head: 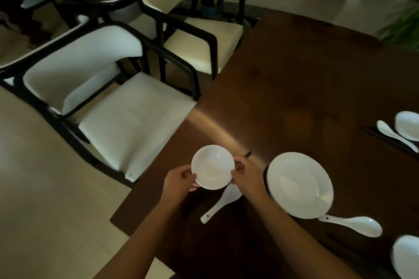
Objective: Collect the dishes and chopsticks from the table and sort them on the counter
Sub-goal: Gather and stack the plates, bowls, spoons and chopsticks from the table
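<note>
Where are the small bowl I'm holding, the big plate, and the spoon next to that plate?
small bowl [213, 167]: head view, on the middle of its inner surface.
big plate [299, 184]: head view, on the middle of its face.
spoon [353, 224]: head view, on the handle where it widens toward the scoop.

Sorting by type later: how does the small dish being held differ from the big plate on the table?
The small dish is deeper and narrower; the big plate is wider and flatter. The dish is gripped by left hand and right hand; the plate rests untouched. Both are plain white.
</note>
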`<control>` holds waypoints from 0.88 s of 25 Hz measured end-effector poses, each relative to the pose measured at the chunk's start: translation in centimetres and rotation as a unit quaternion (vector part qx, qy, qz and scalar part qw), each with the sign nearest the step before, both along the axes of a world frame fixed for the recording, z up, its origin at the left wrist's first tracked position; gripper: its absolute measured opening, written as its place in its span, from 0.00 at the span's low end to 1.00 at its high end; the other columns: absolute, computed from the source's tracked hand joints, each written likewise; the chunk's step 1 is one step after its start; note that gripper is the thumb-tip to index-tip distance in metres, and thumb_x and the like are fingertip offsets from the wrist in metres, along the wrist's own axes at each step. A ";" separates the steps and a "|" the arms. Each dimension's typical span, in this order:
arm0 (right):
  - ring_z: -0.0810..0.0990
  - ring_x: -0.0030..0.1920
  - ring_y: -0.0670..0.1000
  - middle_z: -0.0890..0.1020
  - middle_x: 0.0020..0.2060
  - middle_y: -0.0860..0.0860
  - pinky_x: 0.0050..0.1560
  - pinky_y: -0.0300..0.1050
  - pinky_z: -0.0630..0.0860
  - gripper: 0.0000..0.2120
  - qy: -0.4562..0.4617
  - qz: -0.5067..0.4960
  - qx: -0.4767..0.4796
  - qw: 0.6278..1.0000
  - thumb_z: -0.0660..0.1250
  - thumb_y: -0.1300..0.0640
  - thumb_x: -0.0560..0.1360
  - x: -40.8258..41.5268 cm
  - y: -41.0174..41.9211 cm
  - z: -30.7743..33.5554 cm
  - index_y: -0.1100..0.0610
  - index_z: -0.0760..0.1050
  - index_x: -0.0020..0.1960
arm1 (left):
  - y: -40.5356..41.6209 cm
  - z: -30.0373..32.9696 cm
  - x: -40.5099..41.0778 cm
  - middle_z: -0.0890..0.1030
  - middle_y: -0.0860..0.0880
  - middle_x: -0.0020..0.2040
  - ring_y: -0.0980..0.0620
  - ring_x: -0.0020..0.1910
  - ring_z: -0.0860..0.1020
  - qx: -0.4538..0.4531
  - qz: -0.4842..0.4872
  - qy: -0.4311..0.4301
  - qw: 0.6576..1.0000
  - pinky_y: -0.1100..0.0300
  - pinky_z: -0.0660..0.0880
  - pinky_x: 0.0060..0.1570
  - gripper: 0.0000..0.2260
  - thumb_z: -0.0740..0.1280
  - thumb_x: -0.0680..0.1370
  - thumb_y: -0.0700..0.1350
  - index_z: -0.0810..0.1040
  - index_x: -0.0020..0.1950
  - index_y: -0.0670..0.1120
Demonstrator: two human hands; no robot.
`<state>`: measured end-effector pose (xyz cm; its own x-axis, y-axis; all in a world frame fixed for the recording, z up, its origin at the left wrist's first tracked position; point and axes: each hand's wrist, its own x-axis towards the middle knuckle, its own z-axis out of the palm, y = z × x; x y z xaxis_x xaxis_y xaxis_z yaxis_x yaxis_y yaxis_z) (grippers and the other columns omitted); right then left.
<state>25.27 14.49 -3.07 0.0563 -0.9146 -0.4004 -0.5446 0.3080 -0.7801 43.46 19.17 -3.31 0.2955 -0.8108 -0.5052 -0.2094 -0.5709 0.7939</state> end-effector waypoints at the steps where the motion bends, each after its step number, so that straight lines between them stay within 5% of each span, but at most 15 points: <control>1: 0.79 0.46 0.48 0.81 0.50 0.50 0.49 0.45 0.80 0.13 -0.009 -0.022 -0.008 1.000 0.66 0.62 0.73 -1.3 -0.1 0.5 0.51 0.75 0.56 | -0.8 0.4 -0.9 0.83 0.45 0.45 0.51 0.40 0.84 -0.015 -0.015 0.004 1.000 0.57 0.82 0.42 0.11 0.67 0.74 0.37 0.79 0.55 0.45; 5: 0.79 0.37 0.46 0.80 0.42 0.47 0.33 0.31 0.77 0.13 -0.025 -0.158 -0.034 0.987 0.68 0.61 0.73 -8.0 0.5 1.7 0.51 0.77 0.56 | -3.8 1.8 -6.6 0.83 0.46 0.39 0.52 0.37 0.84 -0.062 -0.093 0.047 0.993 0.61 0.81 0.38 0.12 0.68 0.74 0.37 0.77 0.56 0.46; 11: 0.81 0.44 0.53 0.79 0.47 0.54 0.48 0.49 0.82 0.17 -0.025 -0.281 0.016 0.959 0.68 0.64 0.73 -16.3 2.7 1.3 0.55 0.75 0.61 | -6.3 1.4 -15.7 0.82 0.42 0.41 0.50 0.35 0.82 -0.039 -0.208 0.055 0.976 0.59 0.81 0.40 0.14 0.65 0.76 0.35 0.76 0.61 0.41; 15: 0.81 0.43 0.55 0.80 0.49 0.58 0.47 0.49 0.81 0.18 -0.032 -0.312 0.048 0.948 0.67 0.66 0.73 -18.7 3.2 0.2 0.57 0.75 0.61 | -6.9 0.0 -18.8 0.81 0.44 0.33 0.53 0.31 0.80 -0.010 -0.227 0.028 0.973 0.54 0.81 0.43 0.16 0.65 0.75 0.34 0.75 0.62 0.40; 22: 0.81 0.40 0.52 0.79 0.44 0.54 0.46 0.46 0.80 0.17 -0.036 -0.306 0.052 0.950 0.67 0.64 0.73 -19.6 2.9 -1.0 0.56 0.75 0.61 | -6.7 -1.2 -19.9 0.82 0.43 0.36 0.47 0.36 0.82 -0.008 -0.218 -0.004 0.976 0.47 0.80 0.50 0.15 0.67 0.74 0.35 0.77 0.61 0.42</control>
